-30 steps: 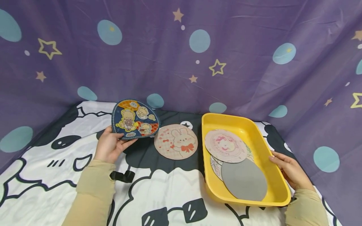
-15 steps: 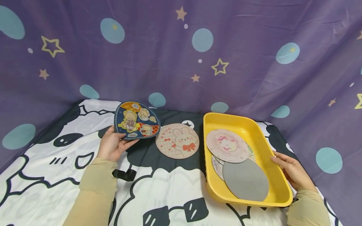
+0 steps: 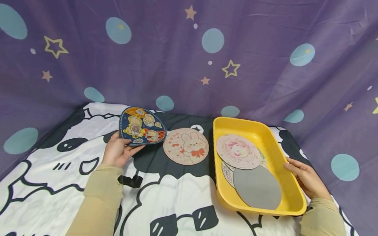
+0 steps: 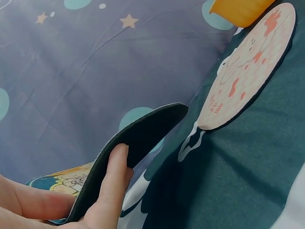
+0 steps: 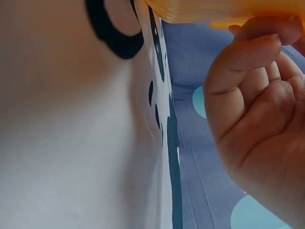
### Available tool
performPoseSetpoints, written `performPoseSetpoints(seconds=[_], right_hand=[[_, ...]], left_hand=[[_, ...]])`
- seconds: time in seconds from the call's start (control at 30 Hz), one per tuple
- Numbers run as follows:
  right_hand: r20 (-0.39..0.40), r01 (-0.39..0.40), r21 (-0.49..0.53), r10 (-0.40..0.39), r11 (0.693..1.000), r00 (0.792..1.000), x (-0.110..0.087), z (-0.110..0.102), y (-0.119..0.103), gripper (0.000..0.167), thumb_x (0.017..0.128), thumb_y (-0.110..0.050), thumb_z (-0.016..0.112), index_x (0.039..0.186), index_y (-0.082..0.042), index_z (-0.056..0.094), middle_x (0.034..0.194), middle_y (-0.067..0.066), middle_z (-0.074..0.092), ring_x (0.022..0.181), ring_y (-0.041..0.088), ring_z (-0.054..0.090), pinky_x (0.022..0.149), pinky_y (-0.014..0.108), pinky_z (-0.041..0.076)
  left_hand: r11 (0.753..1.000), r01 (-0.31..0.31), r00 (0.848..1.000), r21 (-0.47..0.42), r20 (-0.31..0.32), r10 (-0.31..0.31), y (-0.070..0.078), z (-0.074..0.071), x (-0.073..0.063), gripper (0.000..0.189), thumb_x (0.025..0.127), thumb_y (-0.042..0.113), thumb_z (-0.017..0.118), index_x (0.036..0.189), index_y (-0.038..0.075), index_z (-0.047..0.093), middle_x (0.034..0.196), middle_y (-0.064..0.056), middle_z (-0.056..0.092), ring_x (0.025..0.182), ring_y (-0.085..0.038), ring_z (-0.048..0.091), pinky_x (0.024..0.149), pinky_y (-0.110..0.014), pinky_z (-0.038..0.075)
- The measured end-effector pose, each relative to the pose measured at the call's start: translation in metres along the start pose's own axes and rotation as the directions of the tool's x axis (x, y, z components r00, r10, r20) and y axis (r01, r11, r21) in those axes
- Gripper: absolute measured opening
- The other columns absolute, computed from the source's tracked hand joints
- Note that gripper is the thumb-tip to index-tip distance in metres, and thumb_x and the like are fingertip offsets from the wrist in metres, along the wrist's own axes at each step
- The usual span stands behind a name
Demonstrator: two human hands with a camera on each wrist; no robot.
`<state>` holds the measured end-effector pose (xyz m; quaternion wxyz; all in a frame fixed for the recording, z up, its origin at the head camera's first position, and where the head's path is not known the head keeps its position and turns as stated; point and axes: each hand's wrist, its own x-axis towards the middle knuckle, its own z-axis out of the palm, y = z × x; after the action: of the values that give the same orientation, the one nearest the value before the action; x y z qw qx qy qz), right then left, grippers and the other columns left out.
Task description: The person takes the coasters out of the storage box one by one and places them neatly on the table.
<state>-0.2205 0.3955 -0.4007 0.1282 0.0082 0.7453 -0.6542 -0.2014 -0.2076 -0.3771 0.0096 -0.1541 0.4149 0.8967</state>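
Observation:
My left hand (image 3: 118, 151) pinches the lower left edge of a dark blue mouse pad with bear pictures (image 3: 142, 127), thumb on the printed face and fingers behind. In the left wrist view its dark backing (image 4: 147, 131) shows, bent and raised off the cloth. Just right of it lies a round pink mouse pad with a rabbit (image 3: 186, 146). My right hand (image 3: 305, 175) grips the right rim of a yellow tray (image 3: 282, 164); in the right wrist view its fingers (image 5: 248, 52) curl at the tray's edge. Several round pads overlap inside, including a pink one (image 3: 238, 151) and a plain grey one (image 3: 257, 187).
A black-and-white cartoon cloth (image 3: 177, 193) covers the table. Behind it hangs a purple curtain (image 3: 165, 65) with stars and dots, which also comes close along the right side. The tray stands right of the rabbit pad with a narrow gap between.
The head view has shifted slightly. The bear mouse pad's top edge has tipped down a little in my left hand. My right hand stays at the tray's rim.

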Motion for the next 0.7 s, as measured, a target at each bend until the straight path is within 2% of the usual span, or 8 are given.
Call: performPoseSetpoints(seconds=[0.13, 0.4, 0.57, 0.7], right_hand=[[0.004, 0.009, 0.010, -0.009, 1.000, 1.000, 0.0001, -0.0003, -0.0009, 0.032, 0.104, -0.016, 0.051, 0.104, -0.044, 0.069, 0.101, -0.017, 0.073, 0.087, 0.006, 0.070, 0.074, 0.023, 0.060], [0.003, 0.007, 0.003, -0.007, 1.000, 1.000, 0.0009, -0.0004, -0.0004, 0.031, 0.104, -0.017, 0.052, 0.105, -0.044, 0.068, 0.101, -0.016, 0.073, 0.086, 0.007, 0.070, 0.074, 0.024, 0.060], [0.000, 0.008, 0.001, -0.008, 1.000, 1.000, 0.0002, -0.0003, 0.0004, 0.032, 0.104, -0.017, 0.052, 0.105, -0.044, 0.068, 0.100, -0.016, 0.073, 0.086, 0.006, 0.070, 0.073, 0.024, 0.060], [-0.007, 0.003, -0.001, -0.003, 1.000, 1.000, -0.0002, 0.0001, 0.0008, 0.031, 0.103, -0.017, 0.052, 0.105, -0.044, 0.068, 0.100, -0.016, 0.073, 0.086, 0.006, 0.070, 0.073, 0.024, 0.060]], left_hand=[[1.000, 0.010, 1.000, -0.003, -0.007, -0.010, -0.0006, 0.0007, 0.0008, 0.067, 0.102, -0.004, 0.021, 0.158, 0.034, 0.016, 0.163, -0.010, 0.021, 0.148, -0.031, 0.028, 0.106, -0.046, 0.043], [0.999, 0.026, 1.000, 0.031, 0.002, -0.026, -0.0021, 0.0004, 0.0026, 0.069, 0.103, -0.002, 0.016, 0.159, 0.037, 0.007, 0.166, -0.010, 0.015, 0.148, -0.031, 0.028, 0.112, -0.048, 0.036], [0.999, 0.025, 1.000, 0.047, -0.008, -0.025, -0.0028, -0.0006, 0.0037, 0.068, 0.104, -0.001, 0.017, 0.159, 0.037, 0.007, 0.166, -0.010, 0.016, 0.147, -0.031, 0.029, 0.110, -0.047, 0.038], [0.998, 0.029, 0.999, 0.054, -0.016, -0.028, -0.0028, -0.0017, 0.0029, 0.068, 0.103, -0.001, 0.018, 0.159, 0.037, 0.008, 0.166, -0.010, 0.016, 0.147, -0.031, 0.029, 0.105, -0.045, 0.046]])
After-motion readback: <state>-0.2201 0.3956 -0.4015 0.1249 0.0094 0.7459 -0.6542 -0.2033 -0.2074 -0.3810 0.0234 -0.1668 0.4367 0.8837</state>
